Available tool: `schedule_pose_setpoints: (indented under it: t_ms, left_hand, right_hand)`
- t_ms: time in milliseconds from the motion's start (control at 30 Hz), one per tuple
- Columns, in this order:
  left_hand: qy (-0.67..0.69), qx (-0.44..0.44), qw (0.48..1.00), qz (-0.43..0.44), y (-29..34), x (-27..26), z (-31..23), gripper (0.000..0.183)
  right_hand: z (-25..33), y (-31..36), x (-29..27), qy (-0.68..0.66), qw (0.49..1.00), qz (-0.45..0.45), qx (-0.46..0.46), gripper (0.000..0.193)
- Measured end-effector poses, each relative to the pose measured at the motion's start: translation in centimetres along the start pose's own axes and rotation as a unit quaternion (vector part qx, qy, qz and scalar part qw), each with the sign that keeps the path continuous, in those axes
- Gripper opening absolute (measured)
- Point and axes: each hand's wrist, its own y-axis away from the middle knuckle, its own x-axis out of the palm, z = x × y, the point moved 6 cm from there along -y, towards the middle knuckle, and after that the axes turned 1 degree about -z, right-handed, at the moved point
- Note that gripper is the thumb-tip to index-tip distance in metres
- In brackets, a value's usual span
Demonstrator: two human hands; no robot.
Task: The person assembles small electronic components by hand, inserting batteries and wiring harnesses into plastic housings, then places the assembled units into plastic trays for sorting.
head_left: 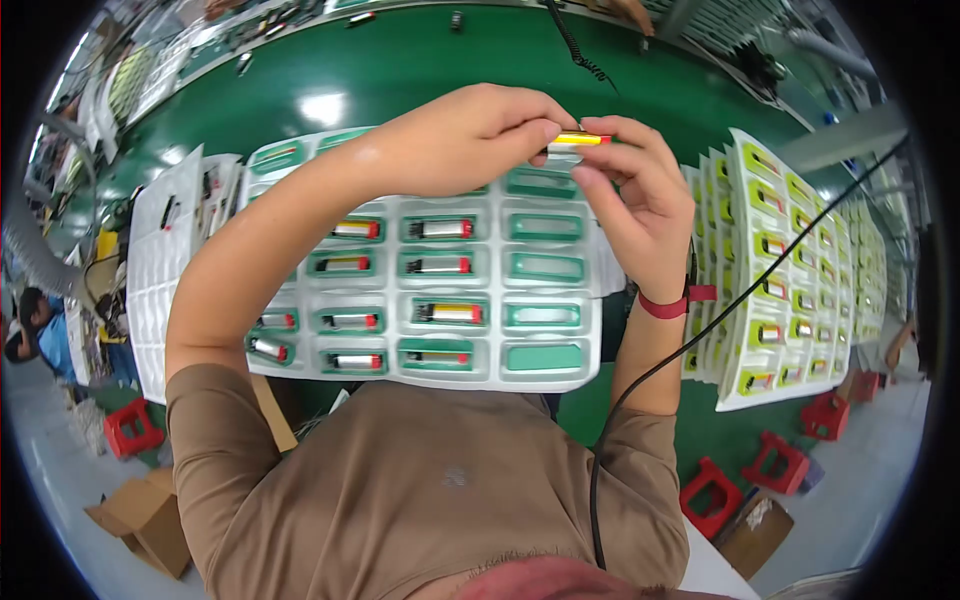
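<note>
Item: slim yellow-silver piece (572,140) w/ red R end, held up betw. the 2 hands, above the upper R part of the tray; lies approx. horiz., L-R.
L hand (500,130): reaches across from L, back of hand up; thumb + fingers pinch the item's L end.
R hand (645,185): grasping too, fingers curled at the red end, thumb just below; item sits L of this palm.
R wrist: red band (663,306).
Tray (592,352): white, green-lined pockets, under both forearms, betw. torso & hands.
R col.: green pockets (545,229), bottoms showing, nearest col. to R hand; top part under the held item.
Next cols. L: similar red-ended pieces (447,313), approx. 1 per visible pocket; some hidden by L arm.
R side: stacked trays (733,392) w/ yellow-green pockets, stood on edge, just beyond R forearm.
L side: another white tray (150,275), partly behind L arm.
Cable: black (720,314), runs diag. in front of R forearm.
Beyond: green bench (420,65), small bits on far side.
Floor: red stools (710,498), cardboard box (150,525).
</note>
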Motion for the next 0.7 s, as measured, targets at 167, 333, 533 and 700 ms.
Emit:
schedule_pose_setpoints:
  t_ms: [167,333,533,700]
  left_hand:
    - [0.180,-0.039,0.982,0.034,-1.4,2.8,1.4,0.041]
    - [-0.333,0.101,0.936,-0.059,-1.1,3.7,2.3,0.026]
    - [-0.335,0.134,0.930,-0.063,-1.5,4.6,3.9,0.019]
    - [0.182,-0.150,0.971,-0.048,0.9,2.5,5.3,0.028]
  right_hand:
    - [0.3,2.4,-1.8,0.151,0.988,0.003,-0.015,0.029]
    - [-2.4,4.7,-4.2,0.116,0.990,-0.059,0.045,0.025]
    - [-3.9,5.1,-4.7,-0.059,0.986,-0.097,0.120,0.023]
    - [-3.6,5.0,-3.7,-0.202,0.964,-0.093,0.149,0.025]
